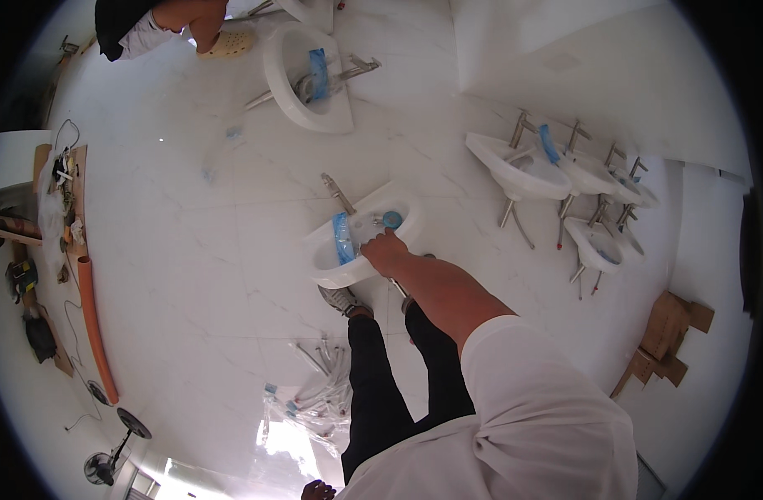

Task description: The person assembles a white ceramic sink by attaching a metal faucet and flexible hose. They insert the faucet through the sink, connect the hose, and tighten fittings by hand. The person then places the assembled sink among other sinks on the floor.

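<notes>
A white washbasin (406,208) with a metal tap (338,192) stands on the floor by my feet. A blue plastic packet (343,238) lies in its bowl, and a round blue piece (392,219) sits close to the drain. My right hand (383,252) reaches over the front rim into the bowl, just below the blue piece. Its fingers are curled together, and whatever they grip is hidden. Only part of my left hand (317,490) shows at the lower edge, dark and away from the basin; its finger positions are unclear.
Another basin (275,62) stands ahead, near a crouching person (161,25). Several basins with taps (515,171) line the right side. Bagged hoses (319,392) lie beside my legs. An orange pipe (96,333), tools and a fan (102,467) are left; cardboard (669,329) lies right.
</notes>
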Tool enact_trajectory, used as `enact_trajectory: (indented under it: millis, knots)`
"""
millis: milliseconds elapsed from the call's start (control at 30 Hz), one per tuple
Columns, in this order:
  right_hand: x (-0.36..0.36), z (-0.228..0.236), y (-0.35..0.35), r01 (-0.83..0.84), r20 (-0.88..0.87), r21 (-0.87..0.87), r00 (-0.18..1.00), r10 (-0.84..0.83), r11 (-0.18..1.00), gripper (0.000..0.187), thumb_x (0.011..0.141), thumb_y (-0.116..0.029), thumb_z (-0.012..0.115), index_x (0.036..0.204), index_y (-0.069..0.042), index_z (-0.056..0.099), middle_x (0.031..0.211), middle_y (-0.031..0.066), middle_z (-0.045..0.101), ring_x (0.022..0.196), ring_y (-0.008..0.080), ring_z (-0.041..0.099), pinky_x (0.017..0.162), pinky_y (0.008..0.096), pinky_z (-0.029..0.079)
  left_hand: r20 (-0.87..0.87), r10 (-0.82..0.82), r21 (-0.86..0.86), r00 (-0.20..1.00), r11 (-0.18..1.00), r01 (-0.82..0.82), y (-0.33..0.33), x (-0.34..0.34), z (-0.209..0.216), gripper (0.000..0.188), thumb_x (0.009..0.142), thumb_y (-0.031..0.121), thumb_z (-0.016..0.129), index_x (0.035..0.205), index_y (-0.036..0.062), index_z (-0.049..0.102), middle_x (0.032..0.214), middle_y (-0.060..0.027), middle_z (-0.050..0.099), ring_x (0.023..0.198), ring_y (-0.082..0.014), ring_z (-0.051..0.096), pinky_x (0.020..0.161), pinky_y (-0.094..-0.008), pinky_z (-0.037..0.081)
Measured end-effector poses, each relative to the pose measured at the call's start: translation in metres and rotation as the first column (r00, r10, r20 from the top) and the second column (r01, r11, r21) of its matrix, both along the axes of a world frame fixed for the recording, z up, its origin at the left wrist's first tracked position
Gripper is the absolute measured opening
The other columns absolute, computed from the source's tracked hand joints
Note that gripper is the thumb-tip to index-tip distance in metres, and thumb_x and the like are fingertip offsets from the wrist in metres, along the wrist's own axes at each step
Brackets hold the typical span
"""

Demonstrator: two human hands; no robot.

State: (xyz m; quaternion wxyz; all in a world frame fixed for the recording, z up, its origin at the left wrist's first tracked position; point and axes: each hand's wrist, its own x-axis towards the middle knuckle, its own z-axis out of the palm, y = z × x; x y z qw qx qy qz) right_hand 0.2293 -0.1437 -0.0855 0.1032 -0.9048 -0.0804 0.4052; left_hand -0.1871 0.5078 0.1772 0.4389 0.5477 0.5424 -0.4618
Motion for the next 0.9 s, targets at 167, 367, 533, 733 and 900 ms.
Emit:
enact_trajectory:
  millis: [167, 367, 533, 733, 900]
  knots:
    - [-0.003, -0.006, -0.011, -0.025, -0.006, -0.013, 1.000, 0.025, 1.000, 0.032, 0.088, -0.010, 0.068, 0.120, -0.015, 0.070, 0.115, 0.0081, 0.073, 0.117, 0.0279, 0.066, 0.111, 0.0518, 0.039, -0.009, 0.012, 0.017, 1.000, 1.000, -0.012, -0.019, -0.014, 0.003, 0.039, 0.106, 0.019, 0.060, 0.142, 0.0067, 0.052, 0.118, -0.0126, 0.069, 0.107, -0.0251, 0.070, 0.091, -0.0364, 0.060]
    - [-0.008, -0.019, -0.024, -0.074, 0.021, -0.054, 0.997, 0.075, 0.996, 0.029, 0.090, -0.011, 0.067, 0.118, -0.015, 0.072, 0.113, 0.0085, 0.074, 0.115, 0.0275, 0.067, 0.112, 0.0517, 0.039, -0.017, 0.009, 0.029, 1.000, 1.000, -0.008, -0.055, -0.014, -0.022, 0.039, 0.106, 0.020, 0.060, 0.142, 0.0067, 0.052, 0.118, -0.0127, 0.069, 0.108, -0.0254, 0.070, 0.091, -0.0365, 0.060]
    - [-0.010, -0.022, -0.036, -0.101, 0.099, -0.076, 0.989, 0.108, 0.992, 0.020, 0.093, -0.014, 0.063, 0.107, -0.018, 0.076, 0.105, 0.0062, 0.076, 0.108, 0.0260, 0.070, 0.110, 0.0499, 0.039, -0.007, 0.007, 0.029, 1.000, 1.000, -0.006, -0.078, -0.008, -0.045, 0.039, 0.106, 0.020, 0.060, 0.142, 0.0067, 0.052, 0.119, -0.0128, 0.069, 0.108, -0.0256, 0.070, 0.092, -0.0366, 0.060]
    - [-0.004, -0.023, -0.050, -0.124, 0.004, -0.054, 0.992, 0.125, 0.991, 0.026, 0.093, -0.013, 0.061, 0.115, -0.015, 0.074, 0.112, 0.0086, 0.075, 0.115, 0.0284, 0.067, 0.113, 0.0531, 0.039, -0.002, -0.002, 0.036, 1.000, 0.999, 0.002, -0.097, -0.007, -0.055, 0.040, 0.106, 0.021, 0.060, 0.142, 0.0067, 0.052, 0.119, -0.0130, 0.069, 0.109, -0.0259, 0.070, 0.092, -0.0366, 0.060]
    - [-0.007, -0.027, -0.057, -0.115, 0.015, -0.038, 0.993, 0.115, 0.993, 0.026, 0.092, -0.013, 0.061, 0.114, -0.016, 0.075, 0.111, 0.0090, 0.074, 0.114, 0.0285, 0.068, 0.114, 0.0536, 0.039, -0.003, -0.008, 0.046, 1.000, 0.999, 0.008, -0.108, -0.006, -0.052, 0.040, 0.106, 0.021, 0.060, 0.142, 0.0067, 0.052, 0.119, -0.0131, 0.069, 0.109, -0.0262, 0.070, 0.092, -0.0367, 0.060]
